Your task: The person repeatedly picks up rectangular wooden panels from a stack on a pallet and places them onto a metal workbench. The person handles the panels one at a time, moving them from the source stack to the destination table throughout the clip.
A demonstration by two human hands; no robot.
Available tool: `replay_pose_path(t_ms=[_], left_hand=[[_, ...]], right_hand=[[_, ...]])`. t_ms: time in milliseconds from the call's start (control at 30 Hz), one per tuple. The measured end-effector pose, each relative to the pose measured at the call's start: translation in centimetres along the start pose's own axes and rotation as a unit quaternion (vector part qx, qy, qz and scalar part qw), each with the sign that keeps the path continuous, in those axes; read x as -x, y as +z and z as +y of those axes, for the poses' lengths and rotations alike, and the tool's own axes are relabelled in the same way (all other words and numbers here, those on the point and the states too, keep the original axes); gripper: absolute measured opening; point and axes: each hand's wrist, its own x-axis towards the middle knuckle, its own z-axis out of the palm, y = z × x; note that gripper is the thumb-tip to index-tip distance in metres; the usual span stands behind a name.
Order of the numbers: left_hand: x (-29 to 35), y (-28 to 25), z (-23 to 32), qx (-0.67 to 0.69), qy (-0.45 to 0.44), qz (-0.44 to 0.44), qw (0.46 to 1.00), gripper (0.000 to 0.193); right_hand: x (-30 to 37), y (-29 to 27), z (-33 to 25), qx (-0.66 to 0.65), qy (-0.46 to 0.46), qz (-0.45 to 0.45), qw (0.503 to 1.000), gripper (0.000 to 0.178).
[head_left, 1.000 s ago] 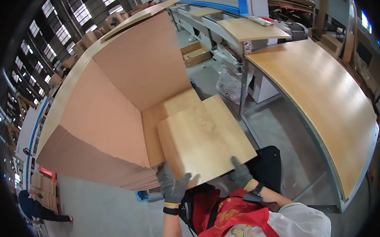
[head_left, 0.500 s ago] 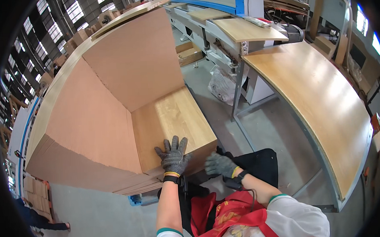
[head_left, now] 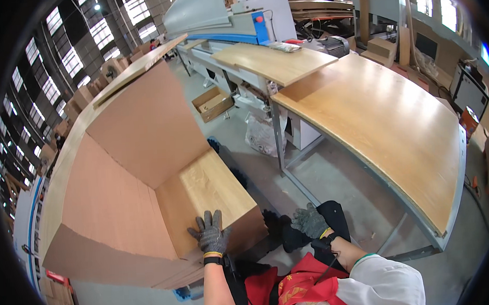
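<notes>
We stand at the tall stack of wood panels (head_left: 131, 174), which rises ahead and to the left of our left hand (head_left: 210, 234). That gloved hand lies flat, fingers spread, on the top panel (head_left: 213, 192) of the low pile, gripping nothing. We judge we are seating it square; next comes pressing its near edge flush. Our right hand (head_left: 310, 221) hangs loosely curled and empty, off to the right.

From my remote seat I count two gloved hands: the left hand (head_left: 211, 234) spread flat on one wood-grain panel (head_left: 216, 194) atop the near stack, the right hand (head_left: 310, 221) off it. Two tall stacks of brown boards (head_left: 131, 174) rise on the left. Two wooden tabletops (head_left: 385, 124) run right and far, one open cardboard box (head_left: 213, 102) on the floor beyond.
</notes>
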Motion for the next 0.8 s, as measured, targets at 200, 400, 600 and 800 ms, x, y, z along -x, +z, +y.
replay_pose_path(t_ms=[200,400,600,800], left_hand=[[-0.2,-0.8,0.6,0.053,-0.006,-0.027,0.998,0.087],[-0.1,-0.5,0.2,0.086,-0.005,-0.03,0.996,0.089],[0.1,-0.5,0.3,0.076,-0.003,-0.033,0.997,0.089],[1.1,0.9,2.1,0.139,0.1,0.031,0.985,0.078]], right_hand=[[-1.8,2.9,-4.4,-0.027,-0.109,0.075,0.991,0.071],[-2.9,9.9,-12.9,0.027,-0.239,0.038,0.97,0.081],[-3.3,17.6,-17.5,0.037,-0.29,-0.035,0.956,0.075],[-4.3,19.1,-19.2,0.154,-0.407,0.169,0.884,0.057]])
